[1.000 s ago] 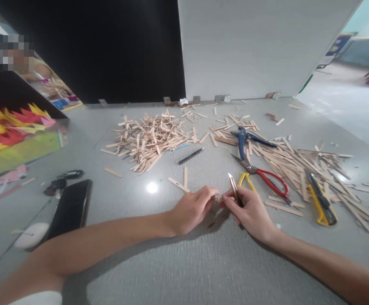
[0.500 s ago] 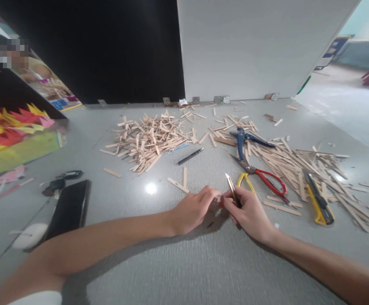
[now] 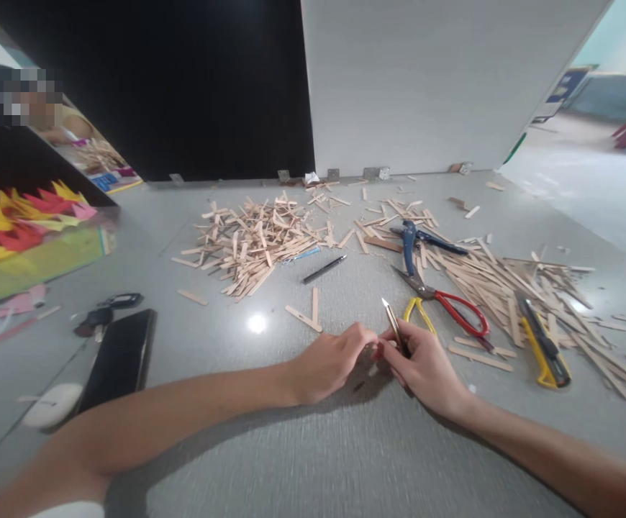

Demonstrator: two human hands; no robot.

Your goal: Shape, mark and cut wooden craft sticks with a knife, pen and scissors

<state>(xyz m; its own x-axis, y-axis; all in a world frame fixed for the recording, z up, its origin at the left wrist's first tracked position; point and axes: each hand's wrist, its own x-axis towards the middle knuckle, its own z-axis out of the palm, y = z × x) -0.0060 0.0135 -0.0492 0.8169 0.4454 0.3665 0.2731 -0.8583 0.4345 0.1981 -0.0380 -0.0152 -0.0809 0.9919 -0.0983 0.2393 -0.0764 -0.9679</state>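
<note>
My right hand is closed around a slim craft knife, its pale pointed blade tilted up and away from me. The fingertips of my left hand are pinched together and meet those of my right hand; whatever lies between them is too small to make out. Just beyond my right hand are yellow-handled pliers, their front end hidden, and red-handled snips. Ahead of my left hand two wooden craft sticks form a V. A small dark scrap shows below my fingertips.
A heap of cut sticks spreads ahead, a black pen beside it. To the right are blue-handled cutters, long sticks and a yellow utility knife. A phone and keys are left. Panels stand behind; a person sits beyond.
My hands keep almost the same pose, fingertips together, with the craft knife still in my right hand. The whole view has shifted very slightly.
</note>
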